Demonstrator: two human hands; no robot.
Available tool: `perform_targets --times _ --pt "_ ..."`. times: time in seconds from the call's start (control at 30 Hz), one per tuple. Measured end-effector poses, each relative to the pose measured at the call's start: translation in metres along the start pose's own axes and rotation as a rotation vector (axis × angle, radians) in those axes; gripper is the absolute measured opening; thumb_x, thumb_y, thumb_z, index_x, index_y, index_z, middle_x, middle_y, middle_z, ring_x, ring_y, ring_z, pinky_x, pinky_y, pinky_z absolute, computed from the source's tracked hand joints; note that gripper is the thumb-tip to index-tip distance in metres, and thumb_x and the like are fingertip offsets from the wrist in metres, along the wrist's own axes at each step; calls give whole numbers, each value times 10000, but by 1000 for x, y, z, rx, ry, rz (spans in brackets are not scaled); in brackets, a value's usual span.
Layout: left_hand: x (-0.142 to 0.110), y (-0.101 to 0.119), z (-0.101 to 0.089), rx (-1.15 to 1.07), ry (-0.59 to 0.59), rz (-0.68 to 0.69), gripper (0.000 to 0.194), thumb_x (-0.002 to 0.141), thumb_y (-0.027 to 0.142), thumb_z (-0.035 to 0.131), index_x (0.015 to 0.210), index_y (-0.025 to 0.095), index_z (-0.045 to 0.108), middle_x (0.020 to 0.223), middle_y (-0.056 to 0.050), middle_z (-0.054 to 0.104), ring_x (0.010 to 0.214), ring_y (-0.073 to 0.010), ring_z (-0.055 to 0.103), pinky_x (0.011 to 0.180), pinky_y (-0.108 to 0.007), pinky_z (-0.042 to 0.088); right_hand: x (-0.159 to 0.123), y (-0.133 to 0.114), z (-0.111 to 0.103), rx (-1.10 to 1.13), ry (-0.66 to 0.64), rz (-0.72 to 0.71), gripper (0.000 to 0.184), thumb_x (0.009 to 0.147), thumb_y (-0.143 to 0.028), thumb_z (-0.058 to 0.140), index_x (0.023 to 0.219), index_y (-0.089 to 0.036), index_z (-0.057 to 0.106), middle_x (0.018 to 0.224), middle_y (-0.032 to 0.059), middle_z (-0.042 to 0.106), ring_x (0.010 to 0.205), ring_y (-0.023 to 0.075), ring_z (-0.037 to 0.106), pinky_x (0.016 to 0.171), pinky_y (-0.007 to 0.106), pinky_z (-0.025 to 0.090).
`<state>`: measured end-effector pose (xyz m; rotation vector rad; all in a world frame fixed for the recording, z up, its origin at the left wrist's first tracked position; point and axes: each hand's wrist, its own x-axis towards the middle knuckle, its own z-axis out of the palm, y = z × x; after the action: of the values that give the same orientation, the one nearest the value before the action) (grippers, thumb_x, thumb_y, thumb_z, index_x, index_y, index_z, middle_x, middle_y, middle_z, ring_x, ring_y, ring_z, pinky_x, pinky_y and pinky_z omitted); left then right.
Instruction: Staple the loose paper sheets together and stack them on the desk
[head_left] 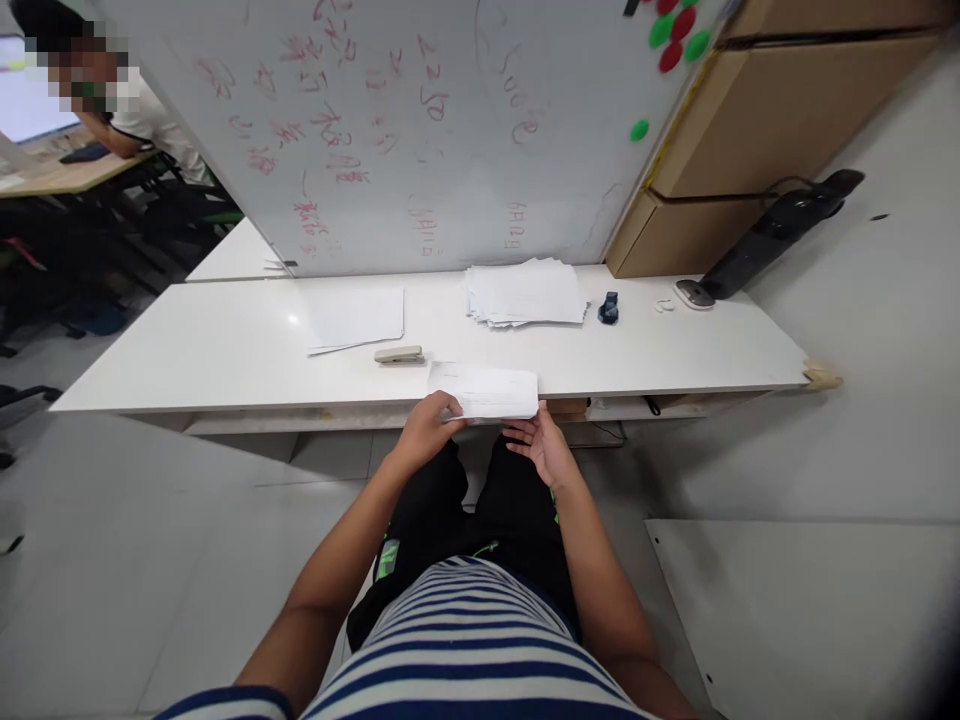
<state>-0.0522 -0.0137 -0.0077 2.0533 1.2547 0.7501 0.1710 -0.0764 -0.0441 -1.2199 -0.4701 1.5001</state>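
A small stack of white paper [487,391] lies at the front edge of the white table, partly overhanging it. My left hand [433,428] grips its near left corner, thumb on top and the other fingers mostly hidden below. At the near right corner, my right hand [546,445] holds the edge by the thumb; its other fingers spread out under the front edge. A beige stapler [399,355] rests on the tabletop just left of and beyond this paper.
Farther back on the table [225,350] lie a flat paper stack [358,315] and a larger, uneven paper pile [525,293]. To the right are a dark blue object [609,308], a mouse [695,293] and a black cylinder [772,235]. A whiteboard [450,130] and cardboard boxes [765,120] stand behind.
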Motion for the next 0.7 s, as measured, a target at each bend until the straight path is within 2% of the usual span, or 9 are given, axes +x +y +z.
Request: perform_targets --times 0.1,0.17,0.3,0.4,0.5,0.57,0.63,0.7 --pt "1 -4 -4 -210 6 -136 171 800 342 694 787 209 588 974 -23 672 955 -188 621 885 -313 450 -2 0 0 63 -3 -2 437 814 -604 638 971 -197 659 899 94 721 827 230 709 648 320 577" --pt "2 -7 -6 -304 31 -218 224 799 392 692 768 201 580 946 -28 672 911 -182 622 858 -310 450 -4 0 -1 75 -2 1 369 778 -525 710 919 -188 657 826 70 704 795 225 712 628 314 578" --pt "2 -10 -9 -551 165 -363 314 792 477 694 796 196 553 764 16 620 701 -135 574 671 -256 438 -6 0 2 50 4 -5 380 735 -515 748 880 -176 655 814 66 694 756 217 713 596 305 573" --pt "1 -15 -12 -692 285 -373 342 770 474 733 867 185 578 844 -1 658 772 -142 610 713 -258 468 -4 5 5 -48 58 -49 373 685 -469 782 874 -169 666 765 44 691 625 157 673 518 241 509" --pt "1 -22 -16 -708 424 -376 388 718 438 793 932 171 611 903 -22 689 833 -157 638 775 -277 492 -1 15 5 -189 116 -112 337 686 -452 755 813 -154 663 561 4 620 487 117 583 431 203 395" --pt "0 -27 -20 -668 489 -369 416 708 434 802 972 166 628 950 -40 703 865 -169 651 810 -291 499 0 22 4 -242 136 -126 325 696 -446 727 822 -156 654 514 -6 598 452 118 560 407 204 356" --pt "0 -29 -23 -622 488 -360 449 712 451 795 1023 165 643 1019 -67 713 925 -195 661 847 -310 499 0 29 4 -252 139 -118 323 702 -432 707 866 -162 644 543 -3 621 448 126 570 399 209 349" --pt "-1 -29 -25 -547 438 -349 472 717 489 779 1036 163 657 1035 -83 718 959 -226 658 848 -321 494 -1 34 6 -252 125 -107 319 707 -421 693 889 -166 633 579 4 642 452 132 584 398 211 349"
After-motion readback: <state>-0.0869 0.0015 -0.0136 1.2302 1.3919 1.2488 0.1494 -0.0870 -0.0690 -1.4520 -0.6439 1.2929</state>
